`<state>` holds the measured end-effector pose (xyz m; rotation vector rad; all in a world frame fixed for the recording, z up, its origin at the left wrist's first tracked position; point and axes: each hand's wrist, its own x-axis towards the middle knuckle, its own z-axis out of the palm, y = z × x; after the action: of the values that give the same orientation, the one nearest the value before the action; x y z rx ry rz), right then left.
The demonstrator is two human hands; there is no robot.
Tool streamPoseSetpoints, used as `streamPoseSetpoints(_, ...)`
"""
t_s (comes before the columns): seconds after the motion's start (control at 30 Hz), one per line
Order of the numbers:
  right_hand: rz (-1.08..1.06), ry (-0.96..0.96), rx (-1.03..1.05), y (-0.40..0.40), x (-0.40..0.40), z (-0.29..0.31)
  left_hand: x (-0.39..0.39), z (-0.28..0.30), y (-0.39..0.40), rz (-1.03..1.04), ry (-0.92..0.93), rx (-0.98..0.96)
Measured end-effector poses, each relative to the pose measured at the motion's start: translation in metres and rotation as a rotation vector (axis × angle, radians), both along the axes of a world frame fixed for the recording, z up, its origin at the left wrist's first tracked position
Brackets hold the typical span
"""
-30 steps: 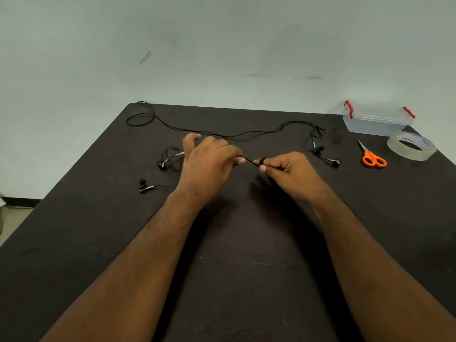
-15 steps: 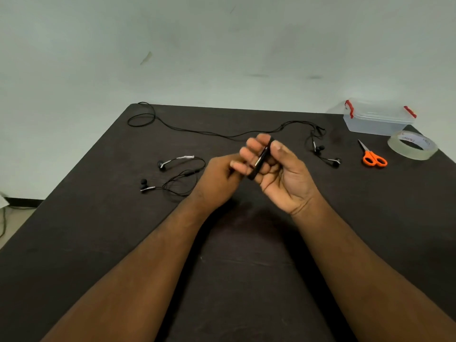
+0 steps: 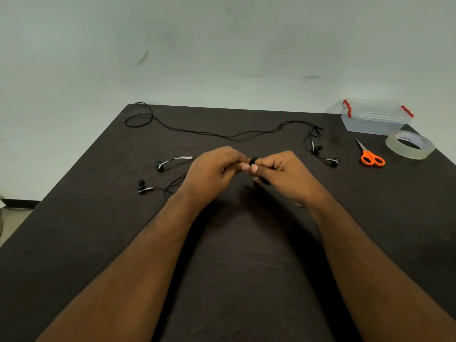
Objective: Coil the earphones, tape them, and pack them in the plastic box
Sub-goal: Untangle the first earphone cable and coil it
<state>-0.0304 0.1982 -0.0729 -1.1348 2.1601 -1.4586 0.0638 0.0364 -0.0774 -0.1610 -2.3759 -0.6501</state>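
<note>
My left hand [image 3: 212, 172] and my right hand [image 3: 283, 175] meet above the middle of the dark table [image 3: 234, 267]. Both pinch the black earphone cable, which is wound in a small black coil [image 3: 254, 161] around my right fingers. Its two earbuds [image 3: 148, 186] lie on the table to the left of my left hand, with loose cable running under that hand. A second pair of black earphones [image 3: 318, 149] lies uncoiled across the back of the table. The clear plastic box [image 3: 375, 119] with red latches stands shut at the far right corner.
A roll of clear tape [image 3: 409, 147] lies at the right edge, in front of the box. Orange-handled scissors [image 3: 370, 156] lie just left of the tape. The second pair's long cable ends in a loop [image 3: 138, 118] at the back left corner. A pale wall stands behind.
My right hand has turned from palm-up with spread fingers back to knuckles-up and closed. My left hand has come round the right fingers with the cable, and the earbuds slid slightly.
</note>
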Motion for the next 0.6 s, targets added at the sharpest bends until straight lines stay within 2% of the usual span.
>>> streamPoseSetpoints(0.07,-0.005,-0.262,-0.064,0.0,0.006,0.005,0.002,0.006,0.0,-0.046,0.065,0.032)
streamPoseSetpoints(0.17,0.094,-0.5,-0.056,0.005,0.013,0.01,0.003,0.007,0.001,-0.081,0.109,0.062)
streamPoseSetpoints(0.27,0.204,-0.703,-0.046,0.007,0.017,0.013,0.005,0.007,0.004,-0.142,0.093,0.265)
streamPoseSetpoints(0.43,0.439,-0.901,-0.167,0.004,0.026,0.011,0.009,0.006,0.009,-0.33,-0.104,0.746)
streamPoseSetpoints(0.5,0.525,-0.953,-0.303,0.001,0.031,0.009,0.01,0.003,0.016,-0.346,-0.197,0.792)
streamPoseSetpoints(0.6,0.396,-0.983,-0.605,-0.003,0.03,0.014,0.007,-0.001,0.02,-0.307,-0.255,0.82)
